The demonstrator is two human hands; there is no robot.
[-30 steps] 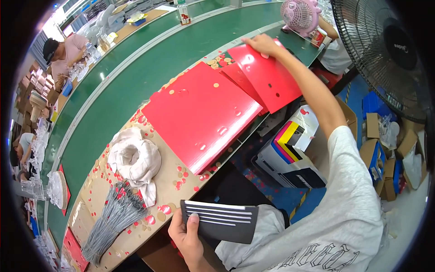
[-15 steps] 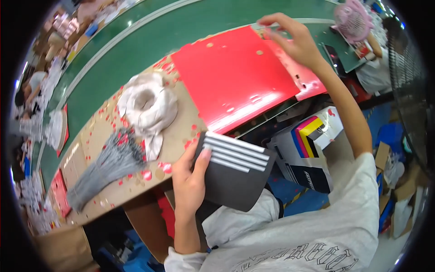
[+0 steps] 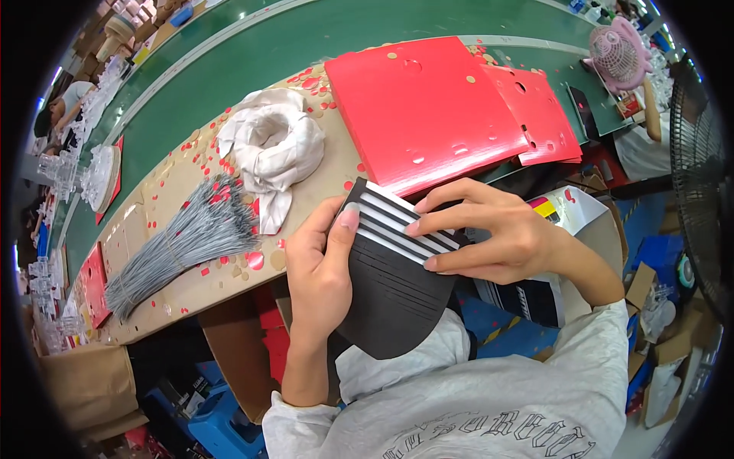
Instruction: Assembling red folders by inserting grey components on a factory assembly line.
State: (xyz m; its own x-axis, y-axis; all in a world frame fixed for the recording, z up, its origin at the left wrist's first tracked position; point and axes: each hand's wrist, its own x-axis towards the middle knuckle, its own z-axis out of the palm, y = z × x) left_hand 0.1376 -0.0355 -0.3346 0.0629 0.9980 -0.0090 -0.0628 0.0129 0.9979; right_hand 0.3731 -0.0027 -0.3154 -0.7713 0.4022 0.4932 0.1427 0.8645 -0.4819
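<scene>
My left hand point(image 3: 321, 264) grips the left edge of a black foam-like sheet point(image 3: 394, 310), thumb on its upper face. The sheet is tilted, rounded at its lower end, with parallel slits across it. White strips point(image 3: 401, 229) alternate with black bands along its upper part. My right hand point(image 3: 497, 237) lies over the sheet's right side, fingers apart and fingertips touching the strips. On the table beyond sit a crumpled white cloth ring point(image 3: 306, 157) and a stack of glossy red sheets point(image 3: 428, 115).
A tied bundle of grey wire ties point(image 3: 176, 249) lies on the cardboard-covered table point(image 3: 222, 287) among red and tan discs. A green conveyor belt point(image 3: 306, 38) runs behind. At right are a white box point(image 3: 585, 210), a pink fan point(image 3: 619, 53), a dark fan guard point(image 3: 699, 153) and a person's arm.
My right hand has come down from above the red stack onto the black sheet. The sheet, still in my left hand, now shows its slits. The whole view has shifted slightly.
</scene>
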